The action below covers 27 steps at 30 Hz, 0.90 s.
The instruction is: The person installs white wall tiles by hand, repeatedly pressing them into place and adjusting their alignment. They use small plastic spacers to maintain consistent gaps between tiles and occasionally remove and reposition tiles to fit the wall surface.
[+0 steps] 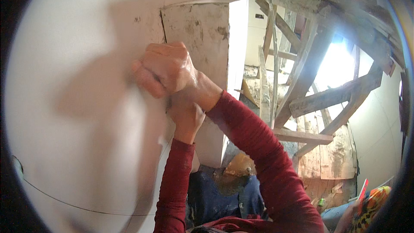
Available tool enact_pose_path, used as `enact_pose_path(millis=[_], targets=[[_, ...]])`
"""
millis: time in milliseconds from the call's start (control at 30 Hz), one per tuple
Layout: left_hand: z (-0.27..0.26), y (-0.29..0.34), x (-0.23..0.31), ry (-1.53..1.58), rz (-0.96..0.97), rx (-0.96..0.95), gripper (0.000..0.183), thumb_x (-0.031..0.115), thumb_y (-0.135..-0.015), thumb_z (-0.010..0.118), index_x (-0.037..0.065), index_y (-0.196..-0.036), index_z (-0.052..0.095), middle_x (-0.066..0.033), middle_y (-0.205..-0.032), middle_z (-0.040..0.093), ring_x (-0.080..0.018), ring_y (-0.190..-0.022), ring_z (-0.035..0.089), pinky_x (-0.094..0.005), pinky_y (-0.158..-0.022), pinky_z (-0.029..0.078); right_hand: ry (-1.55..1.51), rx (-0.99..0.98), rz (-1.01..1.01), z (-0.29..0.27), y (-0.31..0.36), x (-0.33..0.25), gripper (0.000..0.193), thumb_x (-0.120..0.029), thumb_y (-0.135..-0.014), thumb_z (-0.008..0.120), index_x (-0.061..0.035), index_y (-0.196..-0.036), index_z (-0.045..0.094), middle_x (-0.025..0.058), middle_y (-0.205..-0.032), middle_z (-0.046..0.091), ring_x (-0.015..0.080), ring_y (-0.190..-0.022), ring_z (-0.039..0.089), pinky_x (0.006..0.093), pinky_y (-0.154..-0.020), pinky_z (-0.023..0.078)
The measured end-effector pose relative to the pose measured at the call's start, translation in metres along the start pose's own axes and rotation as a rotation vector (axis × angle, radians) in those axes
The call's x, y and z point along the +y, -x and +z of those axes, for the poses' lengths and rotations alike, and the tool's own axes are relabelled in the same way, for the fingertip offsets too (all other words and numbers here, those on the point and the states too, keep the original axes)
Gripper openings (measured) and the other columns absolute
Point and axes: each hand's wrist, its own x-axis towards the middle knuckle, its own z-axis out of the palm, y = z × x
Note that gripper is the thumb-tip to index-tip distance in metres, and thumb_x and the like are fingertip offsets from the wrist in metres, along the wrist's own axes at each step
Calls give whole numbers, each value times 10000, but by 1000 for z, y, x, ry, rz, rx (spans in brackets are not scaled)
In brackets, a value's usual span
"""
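My right hand [166, 70] is curled into a fist close to the white wall panel [77, 129]. Whatever it may hold is hidden behind the fingers. Just below, my left hand [186, 115] comes up behind my right wrist, and its fingers are covered from view. Both forearms wear dark red sleeves, and the right one crosses over toward the left. Beside the hands stands a whitish boxed-out column [199, 39] with dirt smears, and a dark gap runs along its left edge. The hands throw a broad shadow on the panel.
At right rises a rough wooden scaffold [310, 60] of crossed planks, with a bright light behind it. Boards [327, 155] lie on the floor below. Another person's patterned garment [375, 209] shows at the lower right. A thin dark line [77, 207] curves along the panel.
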Motion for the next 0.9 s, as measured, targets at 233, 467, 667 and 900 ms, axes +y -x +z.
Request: enact_pose_path(millis=[233, 467, 667, 900], targets=[[7, 7, -11, -20, -65, -91, 917, 378, -608, 916, 35, -1351, 502, -189, -1341, 546, -385, -1271, 490, -467, -1054, 443, -14, 57, 119, 4, -1, -15, 259, -52, -758, 662, -66, -560, 497, 99, -543, 470, 280, -468, 496, 379, -434, 409], [-4, 4, -5, 48, -58, -66, 809, 369, -634, 893, 40, -1294, 563, -163, -1249, 604, -392, -1199, 538, -455, -1023, 465, -11, 61, 118, 4, 7, -6, 262, -12, -749, 647, -57, -562, 469, 110, -542, 449, 281, -431, 454, 378, -417, 377], [-1, 0, -4, 55, -52, -94, 688, 323, -682, 856, 41, -1250, 589, -168, -1235, 606, -408, -1154, 546, -480, -981, 480, 28, 4, 22, 8, 9, 4, 251, -16, -753, 657, -60, -580, 481, 107, -543, 467, 284, -428, 451, 398, -415, 374], [-15, -3, 8, 109, -97, -132, 633, 292, -670, 854, 55, -1207, 614, -156, -1259, 596, -374, -1151, 559, -504, -866, 531, 86, 49, 155, -7, 29, 4, 222, -34, -759, 657, -50, -589, 516, 104, -552, 474, 278, -435, 456, 395, -421, 380]])
